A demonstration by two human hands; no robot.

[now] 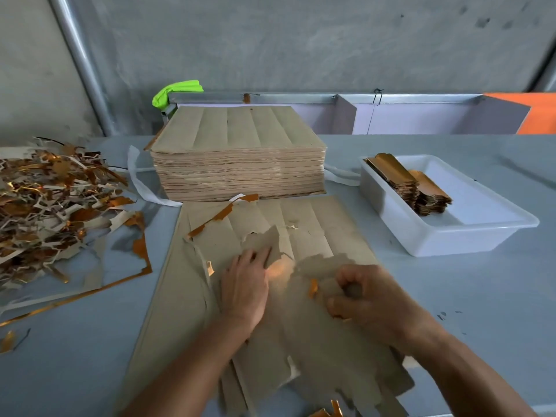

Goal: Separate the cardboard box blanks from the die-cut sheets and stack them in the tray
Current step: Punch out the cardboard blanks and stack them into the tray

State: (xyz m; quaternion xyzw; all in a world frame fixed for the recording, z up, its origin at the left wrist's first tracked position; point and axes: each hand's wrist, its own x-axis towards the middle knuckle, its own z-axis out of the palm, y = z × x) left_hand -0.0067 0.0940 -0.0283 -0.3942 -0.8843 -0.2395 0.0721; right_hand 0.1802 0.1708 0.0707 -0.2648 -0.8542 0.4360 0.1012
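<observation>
Grey-blue table is running up against a grey concrete wall; a metal pipe is slanting down the wall at left. Behind the table edge, a metal rail with pale panels is showing, a bright green cloth bunched at its left end, something orange at far right.

Tall stack of brown die-cut sheets is sitting mid-table, plain side up, scored in long strips. White straps are lying loose around its base. Scrap pile is spreading over the left of the table: white and gold-foil trimmings, tangled, with a torn frame of foil-edged waste trailing toward the near edge.

Working sheet is lying flat in front of the stack, grey-brown back up, edges ragged, foil showing orange where bits are curling over.

Left hand is pressing flat on the sheet, fingers extended, holding nothing. Right hand is clenching around a bundle of blanks, which is fanning out toward the near edge; motion blur is hiding the fingertips.

White tray is sitting at right, well apart from the hands. Finished blanks are lying in its far-left corner in two short stacks, gold foil side up.
</observation>
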